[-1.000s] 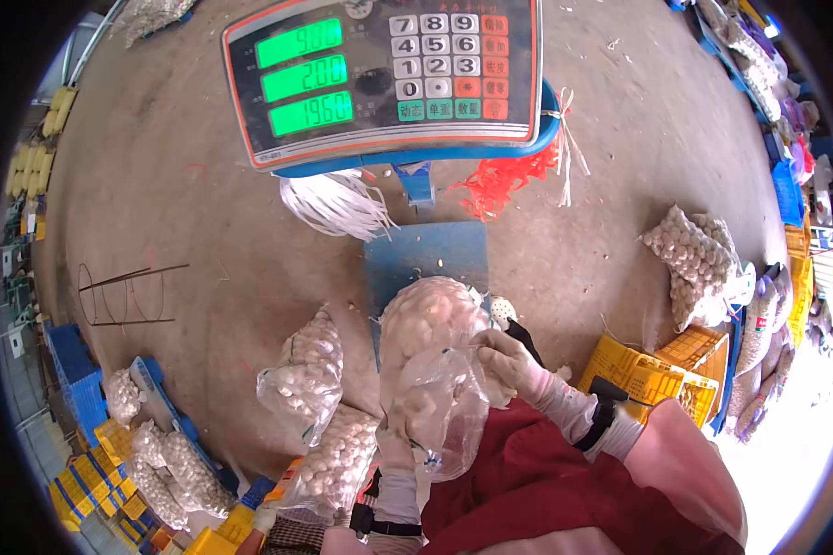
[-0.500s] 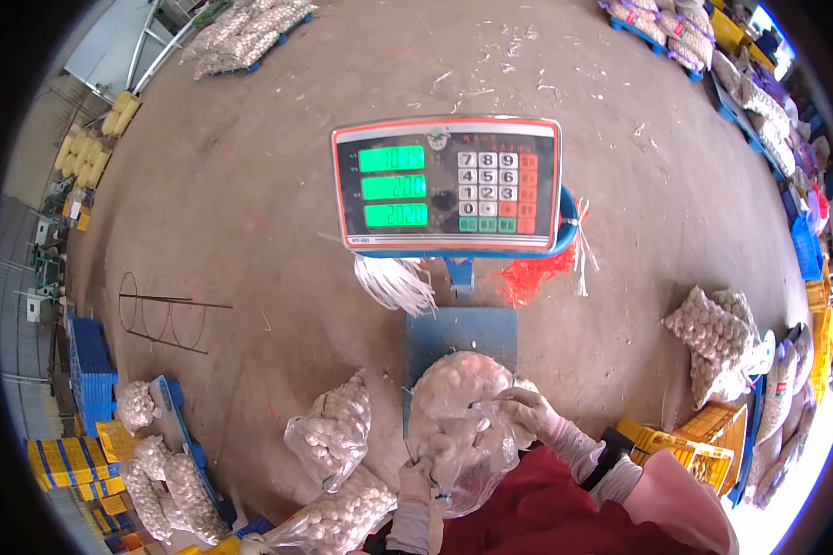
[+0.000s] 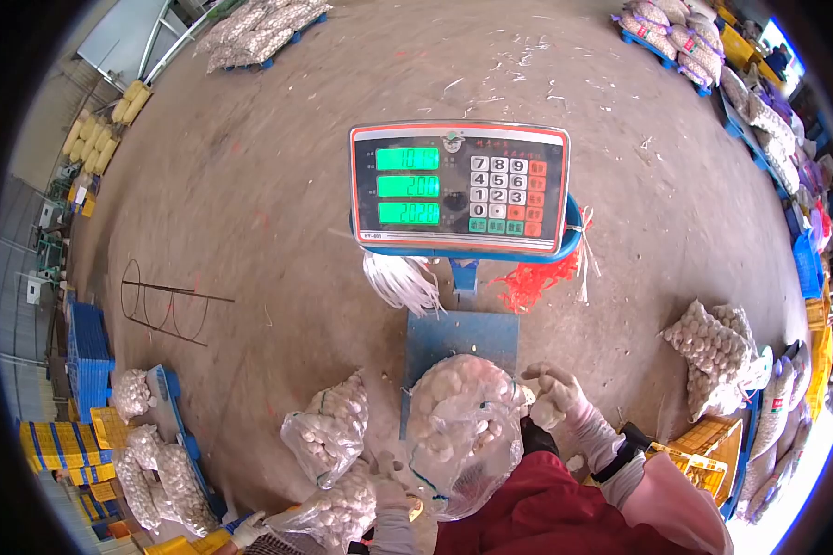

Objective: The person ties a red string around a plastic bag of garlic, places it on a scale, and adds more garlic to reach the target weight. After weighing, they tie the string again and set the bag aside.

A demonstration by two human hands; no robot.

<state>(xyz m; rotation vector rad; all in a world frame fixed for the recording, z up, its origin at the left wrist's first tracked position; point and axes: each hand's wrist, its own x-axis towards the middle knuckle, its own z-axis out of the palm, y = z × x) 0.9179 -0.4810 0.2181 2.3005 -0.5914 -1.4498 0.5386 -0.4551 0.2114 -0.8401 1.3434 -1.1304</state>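
Observation:
A clear plastic bag of garlic bulbs (image 3: 463,393) rests on the blue platform (image 3: 463,335) of a scale, its mouth loose toward me. My right hand (image 3: 557,396), gloved, is just right of the bag and apart from it. Its fingers curl round a pale, round shape that looks like a garlic bulb. My left hand (image 3: 391,490) is low, beside another bag of garlic (image 3: 335,509); its fingers are blurred and partly hidden. A third garlic bag (image 3: 329,427) stands left of the platform. Above it, the scale's display (image 3: 460,190) shows green digits.
White ties (image 3: 403,282) and red ties (image 3: 537,282) hang under the display. Another person's gloved hand (image 3: 248,529) shows at lower left. Filled sacks (image 3: 713,351) and yellow crates (image 3: 703,453) stand right; a wire frame (image 3: 171,310) lies on the floor at left.
My right hand has left the bag's edge and moved right. My left hand has gone from the bag on the scale to the lower-left bag. Another person's hand has appeared at lower left.

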